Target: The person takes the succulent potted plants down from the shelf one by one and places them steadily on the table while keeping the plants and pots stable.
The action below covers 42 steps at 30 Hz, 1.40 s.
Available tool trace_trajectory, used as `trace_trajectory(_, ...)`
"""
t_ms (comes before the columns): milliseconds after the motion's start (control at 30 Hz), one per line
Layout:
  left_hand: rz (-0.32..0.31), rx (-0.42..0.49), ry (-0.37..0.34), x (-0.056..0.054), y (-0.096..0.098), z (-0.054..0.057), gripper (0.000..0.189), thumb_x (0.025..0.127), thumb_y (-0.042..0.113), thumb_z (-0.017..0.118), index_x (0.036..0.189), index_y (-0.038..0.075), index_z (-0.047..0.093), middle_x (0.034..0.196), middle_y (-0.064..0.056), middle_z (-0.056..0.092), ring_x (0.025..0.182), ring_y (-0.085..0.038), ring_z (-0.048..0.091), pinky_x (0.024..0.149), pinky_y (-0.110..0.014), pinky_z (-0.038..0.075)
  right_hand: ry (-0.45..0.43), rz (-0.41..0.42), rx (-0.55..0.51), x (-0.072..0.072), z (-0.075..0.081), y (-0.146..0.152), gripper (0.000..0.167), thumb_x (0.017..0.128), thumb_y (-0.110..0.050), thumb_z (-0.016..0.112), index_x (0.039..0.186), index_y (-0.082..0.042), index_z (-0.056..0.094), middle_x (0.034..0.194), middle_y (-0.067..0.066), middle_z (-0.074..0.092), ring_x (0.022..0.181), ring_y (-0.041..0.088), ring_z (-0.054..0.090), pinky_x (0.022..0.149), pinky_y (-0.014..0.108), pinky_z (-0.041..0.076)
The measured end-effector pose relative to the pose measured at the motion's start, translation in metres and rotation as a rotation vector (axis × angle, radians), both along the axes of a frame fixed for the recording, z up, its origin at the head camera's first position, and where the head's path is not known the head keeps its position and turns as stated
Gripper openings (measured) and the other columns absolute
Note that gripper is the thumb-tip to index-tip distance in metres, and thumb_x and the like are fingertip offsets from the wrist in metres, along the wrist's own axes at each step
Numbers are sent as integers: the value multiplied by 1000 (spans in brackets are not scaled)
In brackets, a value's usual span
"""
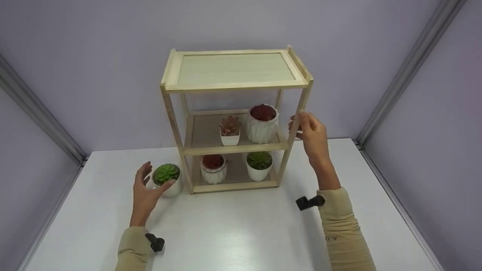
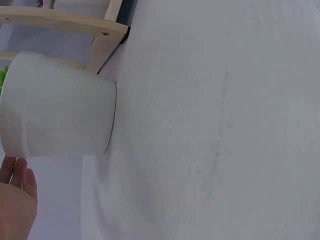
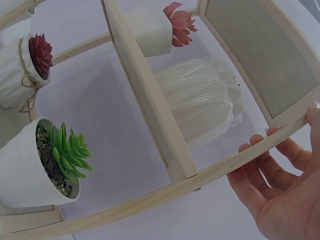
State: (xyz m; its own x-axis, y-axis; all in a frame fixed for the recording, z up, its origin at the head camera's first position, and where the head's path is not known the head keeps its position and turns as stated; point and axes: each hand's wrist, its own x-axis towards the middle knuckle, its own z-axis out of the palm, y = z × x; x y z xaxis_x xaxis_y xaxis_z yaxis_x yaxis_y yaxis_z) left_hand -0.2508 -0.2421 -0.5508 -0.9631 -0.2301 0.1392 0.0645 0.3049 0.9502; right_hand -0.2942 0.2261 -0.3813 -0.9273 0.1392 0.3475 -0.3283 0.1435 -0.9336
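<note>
A wooden shelf rack (image 1: 235,151) stands on the white table with potted succulents on its two lower shelves. My right hand (image 1: 313,135) holds its right front post, thumb in front and fingers curled behind it; the right wrist view shows those fingers (image 3: 272,172) at the wood. To the rack's left, a white pot with a green succulent (image 1: 172,188) stands upright on the table. My left hand (image 1: 146,195) is spread around the pot's left and near sides, thumb apart from the fingers. In the left wrist view, the fingertips (image 2: 20,167) are at the pot's rim; contact is unclear.
On the middle shelf are a small pink succulent (image 1: 230,140) and a large white pot with a dark red plant (image 1: 262,130). The bottom shelf bears a red succulent pot (image 1: 214,175) and a green one (image 1: 259,173). Pale walls (image 1: 124,94) enclose the table.
</note>
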Motion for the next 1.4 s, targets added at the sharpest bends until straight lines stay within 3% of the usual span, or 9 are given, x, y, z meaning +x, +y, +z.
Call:
trace_trajectory(200,9,-31,11,5,3,11,100,86,28,90,165,14,31,169,-16,26,159,-36,27,131,-53,27,2,-1,9,-1,0,-1,45,111,-44,49,111,-7,73,95,1,71,96,18,71,87,30,62)
trace_trajectory(367,33,29,45,14,5,23,96,86,21,89,164,11,34,170,-12,27,159,-29,29,132,-45,28,4,6,-4,-1,0,-4,41,112,-42,49,108,-10,74,96,3,71,95,18,71,88,33,62)
trace_trajectory(567,63,98,180,26,14,38,94,86,8,87,163,13,34,163,-3,39,154,-22,37,130,-33,30,13,28,-33,-2,0,-4,39,112,-41,49,107,-11,74,95,3,71,94,19,70,88,36,62)
trace_trajectory(733,77,69,295,31,24,51,96,83,1,88,162,11,35,156,1,47,148,-18,43,127,-24,33,13,27,-24,-1,1,-4,41,111,-44,49,107,-11,73,95,2,71,95,20,70,87,31,62)
trace_trajectory(967,114,-17,322,40,33,69,102,79,6,92,162,13,34,151,-8,53,143,-20,49,118,-15,39,-3,15,5,-2,-1,-2,46,111,-47,48,111,-7,71,99,3,70,99,22,69,88,29,62)
trace_trajectory(1200,165,16,429,49,50,87,87,80,1,91,155,6,47,145,-11,63,134,-3,58,113,-15,46,-7,6,15,-1,-1,0,50,112,-47,47,116,-2,69,100,4,70,99,21,69,91,31,62)
trace_trajectory(1400,176,-19,559,56,69,99,79,76,-1,92,147,3,58,142,-14,67,131,-1,62,112,-17,48,-5,2,16,-1,-1,1,56,111,-47,47,121,5,66,99,3,70,99,21,69,92,35,61)
